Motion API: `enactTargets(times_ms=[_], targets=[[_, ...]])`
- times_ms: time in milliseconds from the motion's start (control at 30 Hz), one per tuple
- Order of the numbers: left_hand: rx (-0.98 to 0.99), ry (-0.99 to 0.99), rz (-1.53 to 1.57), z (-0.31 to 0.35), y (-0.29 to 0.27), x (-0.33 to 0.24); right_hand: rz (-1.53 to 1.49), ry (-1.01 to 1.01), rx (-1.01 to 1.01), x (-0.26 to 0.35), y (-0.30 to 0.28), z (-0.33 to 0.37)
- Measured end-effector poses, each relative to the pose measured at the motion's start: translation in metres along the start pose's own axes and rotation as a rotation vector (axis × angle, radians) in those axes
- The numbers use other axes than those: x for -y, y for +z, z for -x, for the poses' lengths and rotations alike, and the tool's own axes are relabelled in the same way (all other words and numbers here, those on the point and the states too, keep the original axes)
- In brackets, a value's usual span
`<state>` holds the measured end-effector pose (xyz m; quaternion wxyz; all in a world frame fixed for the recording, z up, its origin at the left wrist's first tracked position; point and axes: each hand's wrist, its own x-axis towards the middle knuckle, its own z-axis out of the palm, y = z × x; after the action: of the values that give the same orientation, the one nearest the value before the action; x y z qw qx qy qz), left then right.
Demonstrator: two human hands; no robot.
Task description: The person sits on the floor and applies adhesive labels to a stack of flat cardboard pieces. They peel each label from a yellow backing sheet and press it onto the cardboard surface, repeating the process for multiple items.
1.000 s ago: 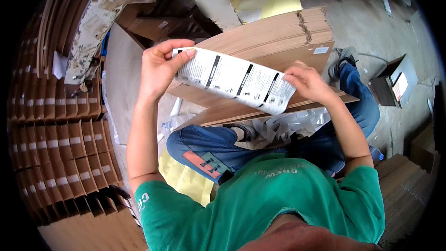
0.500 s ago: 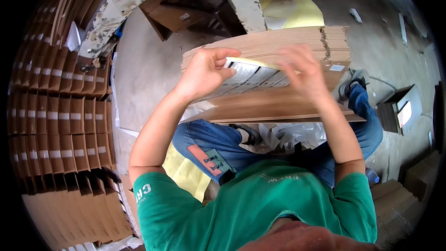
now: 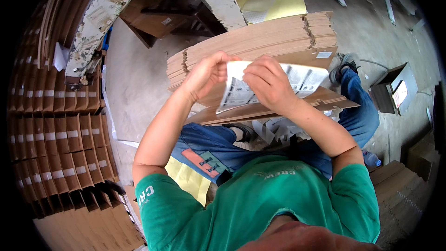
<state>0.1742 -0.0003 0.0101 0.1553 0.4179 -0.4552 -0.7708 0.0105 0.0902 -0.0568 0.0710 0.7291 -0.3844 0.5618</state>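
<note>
A sheet of printed labels [image 3: 304, 78], white with dark bars and small print, is held up in front of the stack of flat cardboard [image 3: 251, 39]. My left hand [image 3: 209, 75] is closed, pinching the sheet's upper left edge between thumb and fingers. My right hand [image 3: 270, 86] lies across the sheet's face near that corner, its fingers bent and pressed together at the paper; whether a single label is between them is hidden. Below the sheet, a brown cardboard panel [image 3: 332, 101] leans out from the stack between my legs.
Folded cardboard with white labels [image 3: 60, 135] stands in rows at the left. Yellow paper [image 3: 274, 2] lies behind the stack, with more yellow paper [image 3: 190, 176] beside my left leg. A dark box-like device [image 3: 395, 88] sits at the right, and a plastic bottle [image 3: 371, 159] lies nearby.
My right hand has moved left across the label sheet, toward my left hand, and its fingers have closed. The sheet has tilted so more of its printed face shows. The whole view has shifted slightly.
</note>
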Motion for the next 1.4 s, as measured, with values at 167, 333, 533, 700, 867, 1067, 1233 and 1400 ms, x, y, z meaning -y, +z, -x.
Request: enactTargets(times_ms=[167,333,533,700,867,1067,1233,1400], targets=[[-0.643,0.173,-0.975,-0.028,-0.080,0.001,-0.267,0.437,-0.059,-0.008,-0.032,0.032],[-0.748,0.623,-1.801,-0.016,-0.064,-0.044,-0.645,1.252,0.135,-0.148,-0.102,0.139],[0.166,0.800,-2.219,-0.092,0.046,0.023,-0.598,1.568,0.206,-0.210,-0.139,0.192],[0.528,0.286,-2.424,-0.171,0.136,0.129,-0.649,1.557,0.115,-0.230,-0.124,0.211],[0.267,0.077,-2.432,-0.234,0.170,0.164,-0.583,1.478,-0.036,-0.239,-0.119,0.223],[0.164,-0.024,-2.541,-0.249,0.159,0.171,-0.194,1.413,0.010,-0.235,-0.104,0.219],[0.197,-0.057,-2.592,-0.238,0.140,0.172,0.574,0.856,0.345,-0.224,-0.124,0.196],[0.192,0.240,-2.353,-0.188,0.093,0.139,0.551,0.942,0.353,-0.227,-0.145,0.193]])
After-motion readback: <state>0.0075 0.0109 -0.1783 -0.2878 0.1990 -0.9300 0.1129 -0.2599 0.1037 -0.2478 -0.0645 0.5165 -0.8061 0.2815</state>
